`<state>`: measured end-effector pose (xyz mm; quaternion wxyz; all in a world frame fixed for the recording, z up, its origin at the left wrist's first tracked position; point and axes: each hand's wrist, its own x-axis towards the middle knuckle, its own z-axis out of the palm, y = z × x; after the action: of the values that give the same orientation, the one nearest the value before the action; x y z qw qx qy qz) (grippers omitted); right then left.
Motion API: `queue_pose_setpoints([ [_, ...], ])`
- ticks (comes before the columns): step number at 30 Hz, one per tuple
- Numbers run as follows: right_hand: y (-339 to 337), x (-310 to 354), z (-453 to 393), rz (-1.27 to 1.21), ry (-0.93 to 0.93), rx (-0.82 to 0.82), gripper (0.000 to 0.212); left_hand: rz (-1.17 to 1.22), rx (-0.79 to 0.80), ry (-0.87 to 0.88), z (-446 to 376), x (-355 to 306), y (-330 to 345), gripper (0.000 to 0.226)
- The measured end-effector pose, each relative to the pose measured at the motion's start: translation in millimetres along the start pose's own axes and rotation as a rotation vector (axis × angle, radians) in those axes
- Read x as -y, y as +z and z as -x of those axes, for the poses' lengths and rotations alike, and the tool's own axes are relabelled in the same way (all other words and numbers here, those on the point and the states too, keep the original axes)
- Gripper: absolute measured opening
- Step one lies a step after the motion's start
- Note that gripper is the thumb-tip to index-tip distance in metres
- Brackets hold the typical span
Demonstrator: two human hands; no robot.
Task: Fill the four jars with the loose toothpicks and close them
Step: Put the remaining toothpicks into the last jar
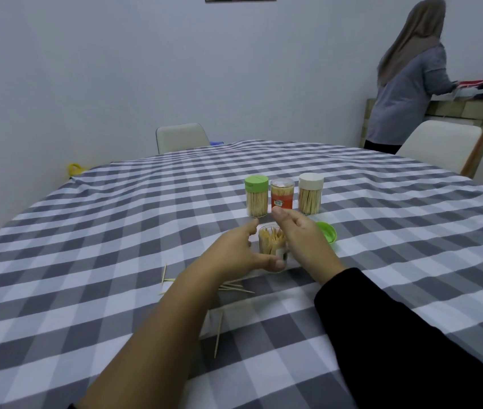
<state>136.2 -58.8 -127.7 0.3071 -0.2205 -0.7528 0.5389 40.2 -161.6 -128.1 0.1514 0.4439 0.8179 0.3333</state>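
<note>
Both arms reach forward over the table, close together; the left forearm is bare, the right arm wears a black sleeve (405,335); the left hand (236,252) lies with its thumb curved toward the right and its fingers stretched forward; the right hand (302,237) arches palm-down just beside it, fingers loosely bent, thumb pointing forward.

We can read no text anywhere. The middle jar (282,196) in the far row carries an orange label with a small white patch, its print too blurred to read.
</note>
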Motion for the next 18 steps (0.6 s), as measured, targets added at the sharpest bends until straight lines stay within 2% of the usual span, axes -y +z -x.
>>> queue_pose_setpoints([
  [3, 2.4, 0.8, 0.3, 0.259, -0.184, -0.149, 0.035, -0.072, -0.057, -0.034, 9.0, 6.0, -10.5, 0.086],
  [5, 6.1, 9.9, 3.8, 0.457, -0.345, -0.238, 0.034, -0.083, -0.092, -0.069, 16.7, 16.0, -21.5, 0.078],
  [7, 13.0, 22.9, 9.9, 0.571, -0.514, -0.216, 0.027, -0.091, -0.155, -0.116, 25.6, 29.0, -34.9, 0.069],
  [9, 23.4, 35.9, 19.7, 0.633, -0.608, -0.093, 0.024, -0.127, -0.244, -0.183, 35.2, 44.1, -48.6, 0.059],
  [11, 36.1, 41.8, 30.1, 0.720, -0.593, 0.086, 0.027, -0.205, -0.336, -0.287, 44.4, 58.9, -60.2, 0.052],
  [13, 49.2, 41.2, 37.4, 0.852, -0.447, 0.280, 0.033, -0.316, -0.382, -0.440, 53.0, 72.0, -69.2, 0.049],
  [16, 58.2, 38.4, 45.9, 1.067, -0.218, 0.486, 0.035, -0.379, -0.301, -0.617, 61.0, 87.7, -74.2, 0.048],
  [18, 56.1, 37.4, 49.7, 1.111, -0.134, 0.545, 0.036, -0.375, -0.257, -0.648, 63.6, 92.5, -73.5, 0.049],
])
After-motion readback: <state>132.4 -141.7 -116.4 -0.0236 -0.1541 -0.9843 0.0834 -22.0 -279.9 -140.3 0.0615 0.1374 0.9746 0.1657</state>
